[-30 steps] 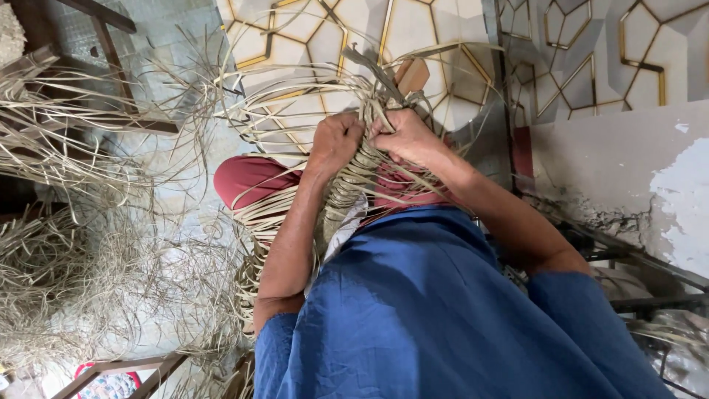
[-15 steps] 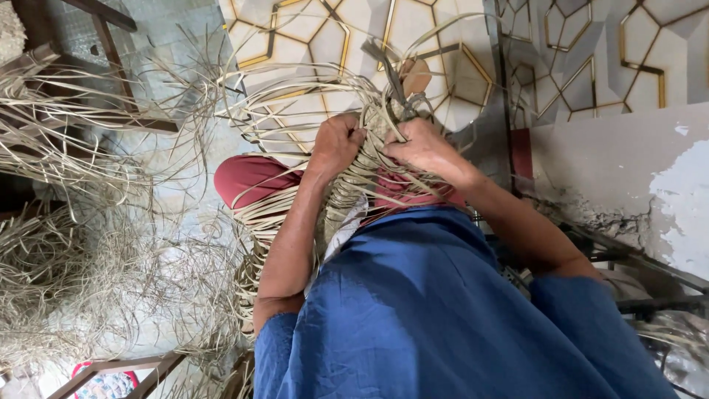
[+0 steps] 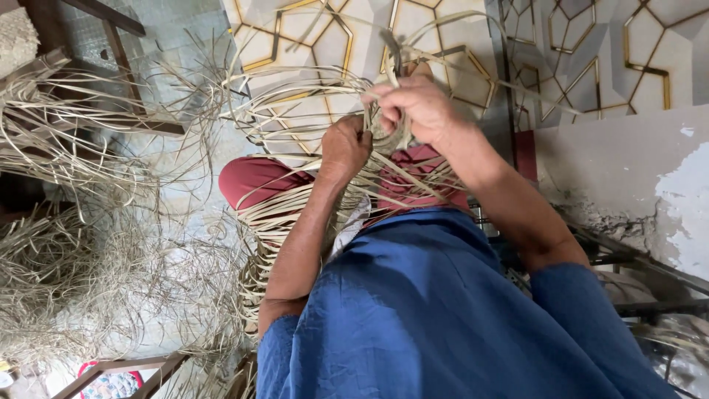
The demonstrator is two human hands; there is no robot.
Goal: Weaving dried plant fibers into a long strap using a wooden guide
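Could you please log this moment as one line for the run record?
left hand: gripping woven strips | right hand: pinching strips above weave | loose strips: piled on floor at left

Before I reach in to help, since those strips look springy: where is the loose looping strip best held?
Probably low, near the woven bundle where the right hand pinches the strip, coming from the right. There it is stiffened by the weave; farther up it arcs free and would likely bend away. The left hand already clamps the bundle's left side.
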